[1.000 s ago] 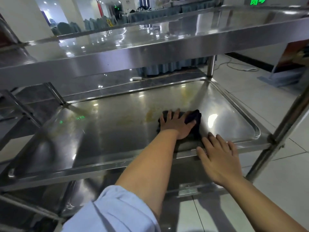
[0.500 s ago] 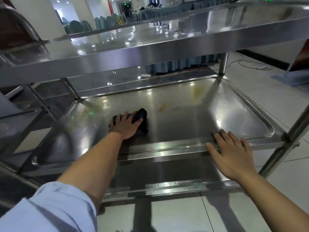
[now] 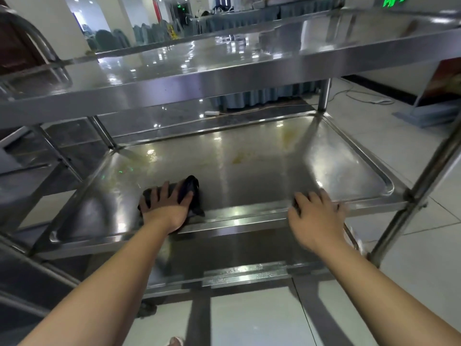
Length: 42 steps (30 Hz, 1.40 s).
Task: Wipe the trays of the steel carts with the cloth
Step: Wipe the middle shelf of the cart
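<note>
A steel cart stands before me with a middle tray [image 3: 349, 168] that carries yellowish smears toward its far side. My left hand [image 3: 166, 208] lies flat with spread fingers on a dark cloth [image 3: 193, 188], pressing it onto the tray near the front rim, left of centre. My right hand [image 3: 316, 216] rests on the tray's front rim to the right, fingers laid over the edge. The top tray [image 3: 224, 68] hangs above, glossy with reflections.
A lower shelf [image 3: 249, 273] shows under the middle tray. The cart's upright post [image 3: 419, 196] rises at the right. Another steel cart [image 3: 30, 156] stands at the left. White tiled floor [image 3: 411, 283] lies around, with a cable and a blue-skirted table beyond.
My left hand slid the cloth from the tray's right of centre to the left, then pulled it nearer the front rim. My right hand stayed on the front rim.
</note>
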Each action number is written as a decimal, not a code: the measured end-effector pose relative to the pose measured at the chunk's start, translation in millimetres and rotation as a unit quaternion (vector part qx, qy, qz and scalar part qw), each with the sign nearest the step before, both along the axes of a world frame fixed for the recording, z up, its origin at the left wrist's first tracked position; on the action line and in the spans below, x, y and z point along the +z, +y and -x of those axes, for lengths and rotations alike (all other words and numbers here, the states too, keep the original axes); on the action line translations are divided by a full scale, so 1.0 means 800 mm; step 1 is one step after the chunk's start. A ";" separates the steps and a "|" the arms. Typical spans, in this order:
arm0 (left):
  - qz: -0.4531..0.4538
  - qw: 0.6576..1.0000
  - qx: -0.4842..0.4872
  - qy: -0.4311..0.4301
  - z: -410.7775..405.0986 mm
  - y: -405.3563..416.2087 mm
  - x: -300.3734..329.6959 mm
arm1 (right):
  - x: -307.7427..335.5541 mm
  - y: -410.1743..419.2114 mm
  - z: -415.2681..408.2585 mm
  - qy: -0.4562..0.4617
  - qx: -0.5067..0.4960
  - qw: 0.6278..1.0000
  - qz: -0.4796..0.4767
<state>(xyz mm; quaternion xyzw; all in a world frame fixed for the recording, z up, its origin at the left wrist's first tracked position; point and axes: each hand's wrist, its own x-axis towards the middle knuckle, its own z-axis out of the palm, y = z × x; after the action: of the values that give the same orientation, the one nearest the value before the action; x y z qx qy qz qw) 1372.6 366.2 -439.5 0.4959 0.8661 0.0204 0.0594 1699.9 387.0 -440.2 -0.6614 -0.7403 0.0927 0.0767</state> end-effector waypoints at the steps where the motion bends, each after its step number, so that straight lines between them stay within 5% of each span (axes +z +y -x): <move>1: -0.001 1.000 -0.006 -0.002 -0.011 0.000 0.000 | 0.000 -0.005 0.009 0.011 0.026 1.000 0.002; 8: -0.018 0.999 -0.045 -0.012 -0.077 0.005 0.004 | 0.007 -0.025 0.052 0.070 0.136 0.988 0.013; 24: 0.000 0.995 -0.092 -0.028 -0.191 0.027 0.007 | 0.025 0.038 0.042 0.287 0.005 0.958 -0.024; 26: 0.000 0.993 -0.113 -0.027 -0.194 0.026 0.005 | 0.020 0.043 0.045 0.254 0.004 0.967 -0.006; 29: -0.003 0.987 -0.152 -0.050 -0.187 0.039 0.006 | 0.007 0.047 0.053 0.052 -0.017 0.999 -0.005; 37: 0.002 0.974 -0.219 -0.050 -0.129 0.097 0.011 | -0.007 0.057 0.050 -0.017 -0.012 1.000 -0.014; 42: -0.028 0.985 -0.166 -0.035 -0.026 0.087 0.007 | -0.004 0.057 0.055 -0.014 -0.021 1.000 -0.016</move>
<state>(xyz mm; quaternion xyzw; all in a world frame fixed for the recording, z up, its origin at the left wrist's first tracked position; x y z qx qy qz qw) 1393.5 436.1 -433.6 0.6330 0.7684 0.0516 0.0789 1656.3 432.5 -443.2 -0.6770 -0.7283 0.0703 0.0789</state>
